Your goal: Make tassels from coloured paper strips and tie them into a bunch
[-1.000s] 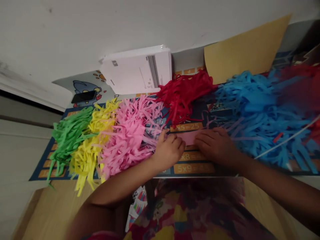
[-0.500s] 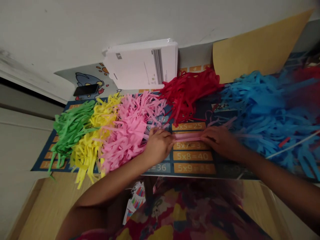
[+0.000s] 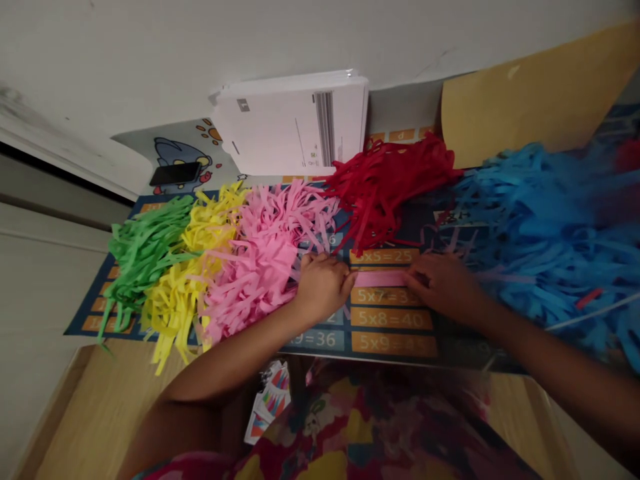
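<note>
A flat pink paper strip (image 3: 381, 278) is stretched between my two hands, low over the printed multiplication mat (image 3: 393, 320). My left hand (image 3: 326, 283) pinches its left end, right beside a heap of pink fringed tassels (image 3: 273, 257). At the other end, my right hand (image 3: 445, 283) has its fingers closed on the strip. Loose pink fringe shows beyond both hands. A red tassel bundle (image 3: 395, 190) lies just behind the strip. To the right spreads a large pile of blue fringe (image 3: 545, 233), partly behind my right hand.
Green fringe (image 3: 145, 247) and yellow fringe (image 3: 185, 280) lie at the left, overhanging the front edge. A phone (image 3: 176, 174) rests at the back left. A white box with a barcode (image 3: 290, 127) and a yellow sheet (image 3: 535, 100) lean against the wall.
The pink strip now looks wider and flatter between my hands. The whole view has shifted slightly, and both hands keep their hold.
</note>
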